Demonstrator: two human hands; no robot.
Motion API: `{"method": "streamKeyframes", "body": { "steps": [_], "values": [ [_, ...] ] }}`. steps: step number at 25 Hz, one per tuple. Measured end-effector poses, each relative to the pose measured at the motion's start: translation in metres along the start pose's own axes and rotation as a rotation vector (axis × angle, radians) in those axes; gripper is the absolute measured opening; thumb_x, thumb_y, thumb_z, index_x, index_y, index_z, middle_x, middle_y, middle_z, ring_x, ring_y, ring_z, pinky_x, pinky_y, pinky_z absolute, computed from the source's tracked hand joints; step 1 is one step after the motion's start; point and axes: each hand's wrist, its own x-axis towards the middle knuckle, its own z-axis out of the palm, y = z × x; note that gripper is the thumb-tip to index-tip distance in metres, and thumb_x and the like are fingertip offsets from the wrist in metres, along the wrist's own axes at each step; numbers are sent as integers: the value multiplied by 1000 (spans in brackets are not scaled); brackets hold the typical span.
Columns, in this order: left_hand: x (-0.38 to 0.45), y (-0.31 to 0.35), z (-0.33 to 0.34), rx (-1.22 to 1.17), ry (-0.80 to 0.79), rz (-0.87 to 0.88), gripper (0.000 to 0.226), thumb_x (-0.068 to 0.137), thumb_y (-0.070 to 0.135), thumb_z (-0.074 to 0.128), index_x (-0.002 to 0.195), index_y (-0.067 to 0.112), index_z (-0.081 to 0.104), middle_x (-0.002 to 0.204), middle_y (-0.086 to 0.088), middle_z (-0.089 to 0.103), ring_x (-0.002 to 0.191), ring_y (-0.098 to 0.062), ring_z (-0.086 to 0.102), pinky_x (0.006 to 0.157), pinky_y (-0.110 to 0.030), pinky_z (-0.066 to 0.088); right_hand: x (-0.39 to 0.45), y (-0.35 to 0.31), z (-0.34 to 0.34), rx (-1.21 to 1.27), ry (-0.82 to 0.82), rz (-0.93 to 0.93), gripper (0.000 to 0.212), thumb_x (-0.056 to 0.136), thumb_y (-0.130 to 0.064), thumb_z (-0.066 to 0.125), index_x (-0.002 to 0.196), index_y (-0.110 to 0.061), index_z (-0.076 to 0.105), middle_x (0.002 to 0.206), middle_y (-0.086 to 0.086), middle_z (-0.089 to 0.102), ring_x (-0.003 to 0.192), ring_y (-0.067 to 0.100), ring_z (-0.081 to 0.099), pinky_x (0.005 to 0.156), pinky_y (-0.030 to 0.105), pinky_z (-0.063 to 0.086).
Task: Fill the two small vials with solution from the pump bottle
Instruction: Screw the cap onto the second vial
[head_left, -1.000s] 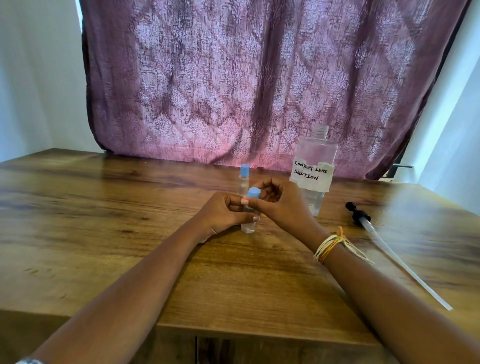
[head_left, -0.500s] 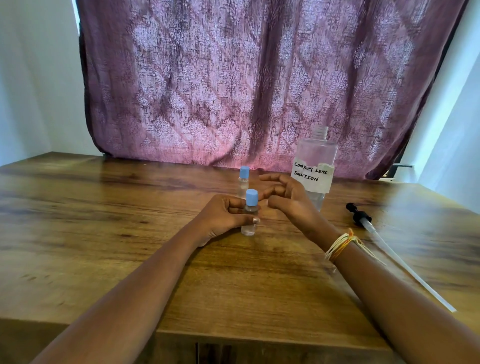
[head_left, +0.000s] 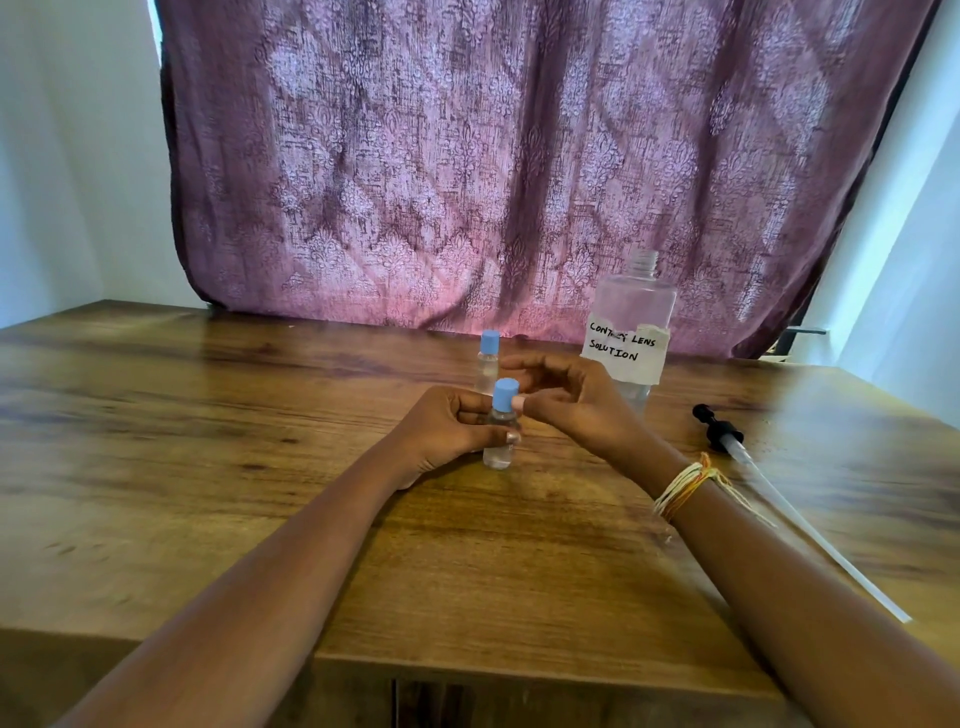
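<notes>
My right hand (head_left: 582, 402), off the near vial's blue cap (head_left: 505, 394) half a second ago, has returned; thumb tip beside it.

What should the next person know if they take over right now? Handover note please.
Left hand: gripping the near vial, upright on the table.
Right hand: at that vial's blue cap, fingertip touching it, holding nothing.
Far vial: capped, standing behind.
Bottle: open, pump lying on the table to its right.
Done: both vials capped, liquid visible in the near one.
Left: check cap tightness; pump probably goes back on.
</notes>
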Motion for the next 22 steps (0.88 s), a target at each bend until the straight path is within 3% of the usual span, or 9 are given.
{"method": "streamKeyframes", "body": {
  "steps": [2, 4, 5, 8, 9, 13, 18, 22],
  "values": [
    [0, 0, -1, -6, -8, 11, 24, 74, 9, 82, 98, 13, 79, 95, -5, 79, 92, -18, 75, 85, -28, 56, 0, -1, 4, -62, -23, -4, 38, 84, 1, 67, 120, -12, 67, 113, 1, 71, 105, 9, 65, 98, 36, 50],
    [0, 0, -1, -9, -11, 21, 25, 75, 8, 81, 100, 12, 78, 94, -4, 79, 92, -18, 75, 85, -28, 57, 0, -2, 8, -74, -34, -1, 44, 84, 5, 64, 125, -10, 63, 124, 4, 67, 120, 12, 60, 106, 37, 46],
    [0, 1, -1, -10, -11, 24, 25, 76, 7, 80, 100, 12, 78, 94, -4, 79, 92, -17, 75, 85, -28, 58, 0, -3, 10, -70, -21, 3, 44, 83, 4, 66, 125, -10, 63, 122, 4, 68, 115, 10, 62, 102, 35, 49],
    [-1, 1, -1, -12, -18, 30, 24, 76, 4, 80, 98, 13, 78, 92, -3, 79, 88, -14, 75, 76, -22, 57, 0, -2, 10, -68, 60, 21, 51, 73, -6, 81, 120, -11, 65, 91, -2, 69, 72, -4, 64, 72, 18, 51],
    [-1, 1, -1, -13, -21, 32, 24, 76, 4, 79, 98, 14, 78, 91, -1, 80, 86, -11, 75, 73, -19, 56, 0, -1, 9, -68, 64, 29, 57, 71, -8, 83, 124, -11, 62, 90, -1, 67, 72, -2, 63, 71, 17, 51],
    [0, 2, -1, 7, -19, 13, 23, 76, 10, 81, 97, 17, 79, 92, 1, 80, 90, -12, 75, 78, -21, 55, 1, 2, 4, 123, -46, 88, 64, 84, 7, 65, 141, -9, 43, 118, 14, 69, 109, 20, 67, 92, 33, 55],
    [0, 1, -1, 7, -14, 20, 19, 75, 11, 81, 87, 25, 81, 90, 3, 80, 89, -12, 75, 77, -20, 54, 3, 4, 7, 81, 18, 71, 49, 80, 8, 68, 124, -12, 58, 100, 14, 74, 89, 16, 72, 75, 25, 56],
    [-1, 2, 0, -4, -23, 24, 20, 77, 10, 80, 85, 28, 81, 89, 4, 80, 85, -9, 75, 71, -15, 53, 2, 4, 9, 132, -12, 72, 47, 83, 6, 67, 127, -10, 56, 109, 15, 72, 97, 16, 70, 79, 23, 57]
  ]
}}
